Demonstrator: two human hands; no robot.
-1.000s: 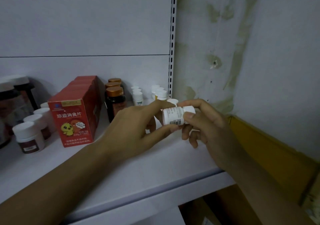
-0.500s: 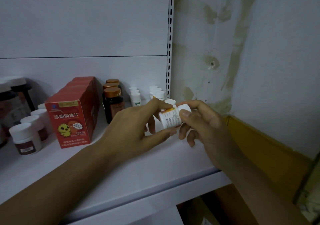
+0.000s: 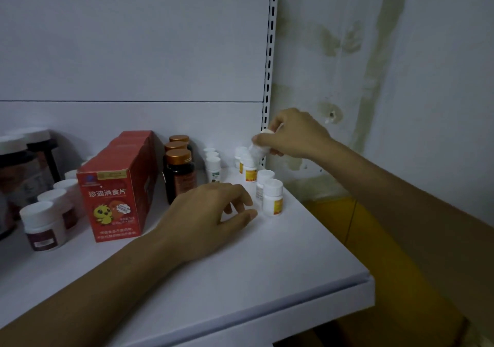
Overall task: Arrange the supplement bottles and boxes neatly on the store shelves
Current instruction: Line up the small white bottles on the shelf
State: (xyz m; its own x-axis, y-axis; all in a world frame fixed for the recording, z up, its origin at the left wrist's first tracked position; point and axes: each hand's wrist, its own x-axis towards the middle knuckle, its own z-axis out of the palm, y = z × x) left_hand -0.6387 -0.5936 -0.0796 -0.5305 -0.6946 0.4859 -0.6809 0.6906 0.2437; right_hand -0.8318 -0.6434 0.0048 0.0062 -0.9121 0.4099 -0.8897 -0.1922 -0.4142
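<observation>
Now you are holding the small white bottle (image 3: 257, 151) in your right hand (image 3: 294, 135) alone. A second ago both hands were sharing it out in front of the shelf (image 3: 240, 266). Your right grip is curling round the bottle's upper part, and the bottle is hanging tilted, base down and to the left. It is hovering just above the back row of yellow-labelled white bottles (image 3: 250, 171), close beside the slotted upright (image 3: 268, 79) at the shelf's right rear corner.

Your left hand (image 3: 208, 213) is no longer touching the bottle. It is now hanging low over the shelf with its grip loosely curled and holding nothing, its fingertips sitting near the front white bottle (image 3: 272, 197) without touching it.

Further left, the amber bottles with copper caps (image 3: 180, 175) are standing upright in a line, and the red box (image 3: 112, 202) with the yellow chick is standing beside them. White-capped dark jars (image 3: 42, 223) are standing at the far left, as before.
</observation>
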